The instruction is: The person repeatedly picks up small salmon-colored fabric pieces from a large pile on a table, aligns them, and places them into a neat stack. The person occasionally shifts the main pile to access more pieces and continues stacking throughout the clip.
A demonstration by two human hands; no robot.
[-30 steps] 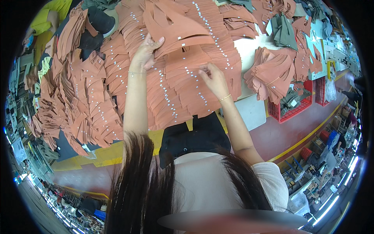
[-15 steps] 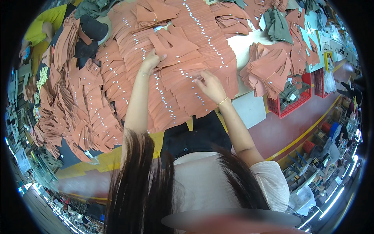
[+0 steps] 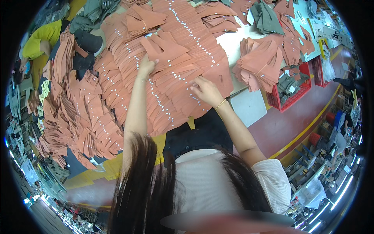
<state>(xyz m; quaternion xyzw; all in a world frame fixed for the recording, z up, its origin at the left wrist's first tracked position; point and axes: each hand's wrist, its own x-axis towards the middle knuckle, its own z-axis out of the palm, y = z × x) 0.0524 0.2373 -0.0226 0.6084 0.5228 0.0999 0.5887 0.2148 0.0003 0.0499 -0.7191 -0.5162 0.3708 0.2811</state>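
Cut pieces of salmon-coloured fabric (image 3: 202, 50), marked with small white stickers, lie in long overlapping rows in front of me. My left hand (image 3: 147, 67) is closed on the left edge of a small stack of fabric pieces (image 3: 166, 47), thumb on top and fingers tucked out of sight. This stack rests over the rows, its pointed strips turned away from me. To the right, nearer my body, my right hand (image 3: 207, 91) is just over the rows with its fingers bent and apart. Nothing shows between them; whether the fingertips touch the cloth is unclear.
Tied bundles of salmon pieces (image 3: 260, 62) lie at the right and far side. Dark green pieces (image 3: 267, 18) are beyond them. A red crate (image 3: 290, 102) holding green pieces stands right of the table. At far left, a person in yellow (image 3: 41, 39) bends down.
The view has shifted slightly, moving the scene left. My left hand keeps its hold on the stack. The right hand's fingers have loosened and spread, sitting a little nearer my body.
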